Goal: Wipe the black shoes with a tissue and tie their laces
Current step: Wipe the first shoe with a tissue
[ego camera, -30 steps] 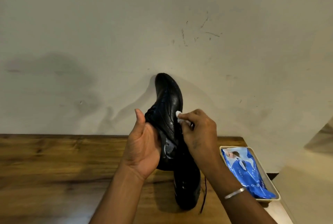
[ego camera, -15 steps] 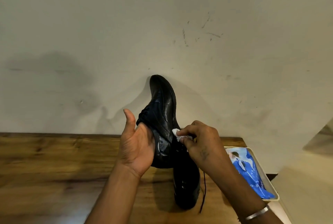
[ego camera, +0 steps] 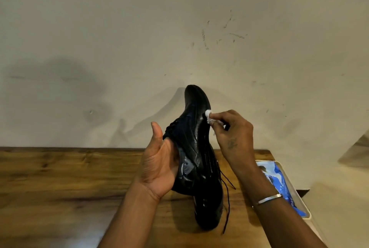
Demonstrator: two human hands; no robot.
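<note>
We see the left hand (ego camera: 159, 168) holding the raised shoe (ego camera: 195, 138) up off the counter (ego camera: 60, 178). The toe points up against the wall (ego camera: 119, 28) and the heel end sits in the palm. The thumb stands straight up beside the lacing, and the rest of that hand's fingers wrap out of sight behind the shoe.

Over on the other side, the right hand (ego camera: 233, 134) has its fingers (ego camera: 221, 115) pinched on a small wad of white tissue (ego camera: 208, 115). The tissue is pressed right against the shoe's glossy upper, near the toe. A metal bangle (ego camera: 267, 199) rings that wrist.

Down below, the second shoe (ego camera: 207, 213) lies on the wooden counter, partly hidden behind the raised one. A loose dark lace (ego camera: 226, 203) trails along its right side, though we cannot tell which shoe it belongs to.

At the counter's right edge sits a pale tray (ego camera: 305, 210) with a blue packet (ego camera: 279, 180) lying in it, partly hidden by the right forearm.
</note>
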